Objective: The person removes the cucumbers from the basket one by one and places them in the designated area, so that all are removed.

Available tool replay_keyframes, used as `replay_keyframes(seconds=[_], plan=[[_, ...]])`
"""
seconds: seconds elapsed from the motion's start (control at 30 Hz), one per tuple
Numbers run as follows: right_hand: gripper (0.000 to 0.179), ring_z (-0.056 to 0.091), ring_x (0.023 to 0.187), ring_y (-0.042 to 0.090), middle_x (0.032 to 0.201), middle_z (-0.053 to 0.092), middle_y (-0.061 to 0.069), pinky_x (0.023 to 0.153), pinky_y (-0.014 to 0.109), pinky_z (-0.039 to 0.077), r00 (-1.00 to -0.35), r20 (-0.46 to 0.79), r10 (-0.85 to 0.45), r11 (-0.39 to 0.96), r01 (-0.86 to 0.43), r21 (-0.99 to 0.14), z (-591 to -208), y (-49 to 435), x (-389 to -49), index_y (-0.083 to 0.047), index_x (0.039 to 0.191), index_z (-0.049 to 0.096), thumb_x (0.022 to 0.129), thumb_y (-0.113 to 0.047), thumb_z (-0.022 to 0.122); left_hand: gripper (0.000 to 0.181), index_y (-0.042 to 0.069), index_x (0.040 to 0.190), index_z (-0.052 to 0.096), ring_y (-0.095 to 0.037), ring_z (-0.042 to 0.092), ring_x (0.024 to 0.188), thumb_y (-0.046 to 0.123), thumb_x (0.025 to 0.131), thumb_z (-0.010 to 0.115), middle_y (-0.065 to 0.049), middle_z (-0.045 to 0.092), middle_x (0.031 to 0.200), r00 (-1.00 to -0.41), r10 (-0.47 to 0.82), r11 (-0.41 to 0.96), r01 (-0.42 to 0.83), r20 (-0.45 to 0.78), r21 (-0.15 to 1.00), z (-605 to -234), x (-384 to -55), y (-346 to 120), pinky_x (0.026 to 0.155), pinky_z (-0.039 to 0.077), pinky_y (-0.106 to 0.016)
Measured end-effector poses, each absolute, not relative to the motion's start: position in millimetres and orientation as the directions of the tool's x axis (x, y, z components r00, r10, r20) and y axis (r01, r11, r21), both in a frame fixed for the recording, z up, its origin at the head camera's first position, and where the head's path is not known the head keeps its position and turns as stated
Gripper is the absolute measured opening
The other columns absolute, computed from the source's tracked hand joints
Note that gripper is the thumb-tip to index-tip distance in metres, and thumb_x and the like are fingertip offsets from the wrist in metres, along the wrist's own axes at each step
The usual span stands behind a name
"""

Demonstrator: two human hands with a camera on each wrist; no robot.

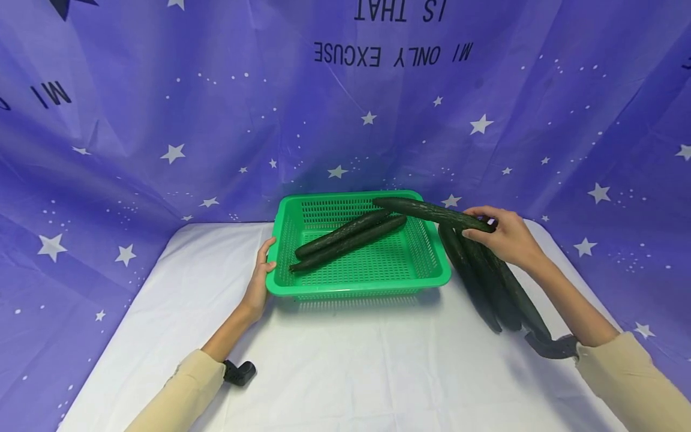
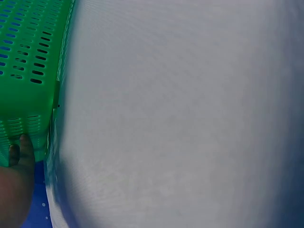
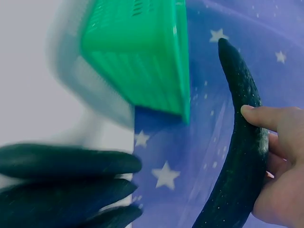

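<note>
My right hand (image 1: 504,234) grips one end of a long dark green cucumber (image 1: 426,210). Its far tip reaches over the right side of a green plastic basket (image 1: 356,288). In the right wrist view the thumb lies across this cucumber (image 3: 237,142), with the fingers behind it. Two cucumbers (image 1: 348,243) lie slanting side by side inside the basket. At the basket's left end, my left hand (image 1: 259,279) touches the rim with fingers and thumb apart. The left wrist view has its fingers (image 2: 26,152) extended against the outer wall.
Several cucumbers (image 1: 486,282) lie together on the white tablecloth (image 1: 345,360), right of the basket and partly under my right hand. A purple cloth with stars (image 1: 232,138) hangs behind and beside the table. Dark devices (image 1: 240,373) are at both wrists.
</note>
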State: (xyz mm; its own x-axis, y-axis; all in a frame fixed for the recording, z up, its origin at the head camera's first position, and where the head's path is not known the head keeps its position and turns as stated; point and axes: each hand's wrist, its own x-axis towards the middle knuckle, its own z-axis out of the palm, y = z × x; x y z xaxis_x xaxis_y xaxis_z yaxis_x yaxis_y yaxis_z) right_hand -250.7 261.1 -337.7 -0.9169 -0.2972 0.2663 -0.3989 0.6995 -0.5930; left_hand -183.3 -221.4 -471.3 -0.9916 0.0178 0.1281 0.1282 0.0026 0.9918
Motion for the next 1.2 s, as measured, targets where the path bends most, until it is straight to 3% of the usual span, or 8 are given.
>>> replay_keyframes(seconds=[0.07,0.3,0.47,0.6,0.93,1.1,1.2], plan=[[0.038,0.053,0.069,0.021,0.091,0.066,0.013,0.052,0.03,0.041,-0.931,0.264,-0.252,0.711,-0.364,-0.602,-343,274,-246,-0.006,0.124,0.067,0.091,-0.022,0.075,0.064,0.018,0.16,0.013,-0.026,0.003,0.147,0.021,0.098,0.029,-0.005,-0.002,0.164,-0.992,0.015,0.002,0.126,0.126,0.992,-472,-184,-222,0.114,0.005,-0.052],[0.043,0.052,0.086,0.016,0.11,0.064,0.013,0.06,0.023,0.044,-0.958,0.265,-0.107,0.74,-0.255,-0.622,-367,313,-234,-0.002,0.125,0.066,0.091,-0.026,0.075,0.063,0.017,0.16,0.013,-0.026,0.005,0.146,0.02,0.098,0.029,-0.005,0.0,0.164,-0.991,0.019,-0.001,0.131,0.131,0.991,-473,-185,-222,0.114,0.006,-0.051],[0.048,0.05,0.088,0.004,0.097,0.063,-0.007,0.065,0.018,0.042,-0.976,0.219,-0.022,0.7,-0.171,-0.693,-385,336,-229,0.004,0.126,0.064,0.09,-0.025,0.075,0.063,0.018,0.16,0.013,-0.025,0.01,0.144,0.021,0.098,0.029,-0.004,0.001,0.164,-0.991,0.022,-0.006,0.129,0.129,0.992,-472,-184,-223,0.114,0.008,-0.049],[0.057,0.05,0.085,0.001,0.095,0.059,-0.013,0.068,0.019,0.042,-0.989,0.141,0.047,0.685,-0.071,-0.725,-399,349,-226,0.007,0.131,0.06,0.091,-0.031,0.074,0.063,0.018,0.16,0.012,-0.026,0.013,0.143,0.021,0.098,0.028,-0.003,0.001,0.164,-0.992,0.023,-0.01,0.125,0.125,0.992,-472,-183,-223,0.113,0.01,-0.048],[0.064,0.048,0.082,-0.007,0.085,0.052,-0.033,0.069,0.017,0.04,-0.987,-0.01,0.16,0.59,0.104,-0.801,-435,384,-226,0.011,0.133,0.054,0.092,-0.035,0.071,0.063,0.017,0.16,0.012,-0.025,0.001,0.147,0.021,0.099,0.028,-0.004,-0.003,0.164,-0.993,0.016,0.007,0.118,0.118,0.993,-472,-183,-222,0.114,0.006,-0.051],[0.065,0.046,0.084,-0.003,0.084,0.051,-0.032,0.072,0.022,0.039,-0.975,-0.08,0.209,0.567,0.188,-0.802,-447,400,-228,0.009,0.132,0.055,0.092,-0.039,0.071,0.062,0.018,0.16,0.012,-0.026,0.005,0.146,0.021,0.099,0.027,-0.004,-0.003,0.164,-0.993,0.021,0.004,0.113,0.113,0.994,-472,-183,-222,0.113,0.009,-0.049],[0.065,0.047,0.09,0.005,0.095,0.057,-0.017,0.075,0.025,0.038,-0.966,-0.104,0.238,0.563,0.224,-0.795,-453,406,-231,0.008,0.132,0.055,0.092,-0.041,0.07,0.062,0.019,0.16,0.012,-0.026,0.012,0.143,0.021,0.099,0.027,-0.002,-0.001,0.164,-0.994,0.022,-0.008,0.105,0.105,0.994,-471,-183,-222,0.112,0.012,-0.046]])
